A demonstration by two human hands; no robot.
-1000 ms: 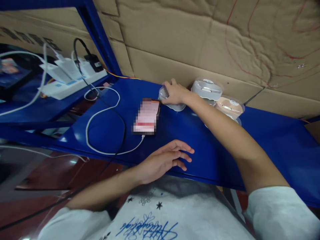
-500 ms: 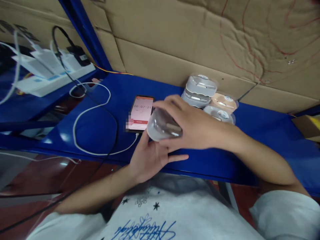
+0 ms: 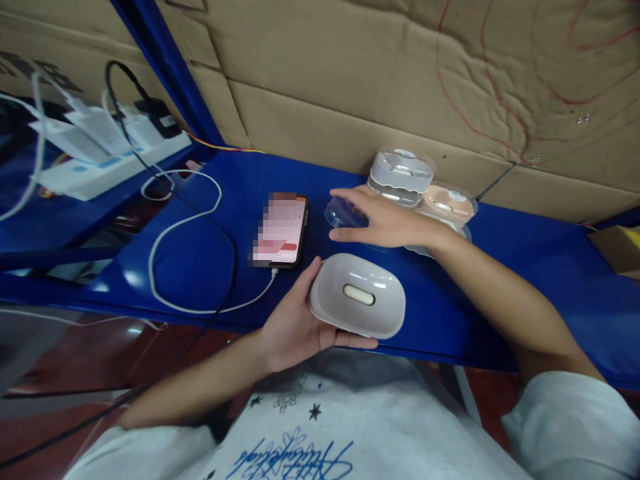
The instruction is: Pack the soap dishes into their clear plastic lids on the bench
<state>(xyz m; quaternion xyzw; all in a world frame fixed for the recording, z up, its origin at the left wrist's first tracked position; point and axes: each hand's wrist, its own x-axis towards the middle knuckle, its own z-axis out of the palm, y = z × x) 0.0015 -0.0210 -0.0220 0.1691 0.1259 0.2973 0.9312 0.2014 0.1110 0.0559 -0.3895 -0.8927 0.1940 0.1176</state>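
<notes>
My left hand (image 3: 303,323) holds a light grey oval soap dish (image 3: 340,313), tilted so its hollow faces me. An off-white oblong piece shows in a slot in the dish's bottom. Behind the dish, low over the blue table, my right hand (image 3: 387,217) has thumb and fingers around a clear plastic lid (image 3: 341,212). The lid is separate from the dish, and whether it touches the table I cannot tell. Close behind my right hand are several lidded dishes: a grey one (image 3: 400,172) stacked on another, and a peach-coloured one (image 3: 450,202).
A phone (image 3: 283,230) with a white charging cable (image 3: 150,267) lies on the blue table (image 3: 475,307) to the left. Further left stands a white power strip (image 3: 115,163) with several plugs. Cardboard (image 3: 325,87) rises along the back, and a small box (image 3: 617,253) sits at right.
The clear lid has come off the soap dish. My right hand has carried it back towards the stacked dishes, while my left hand now holds the uncovered dish.
</notes>
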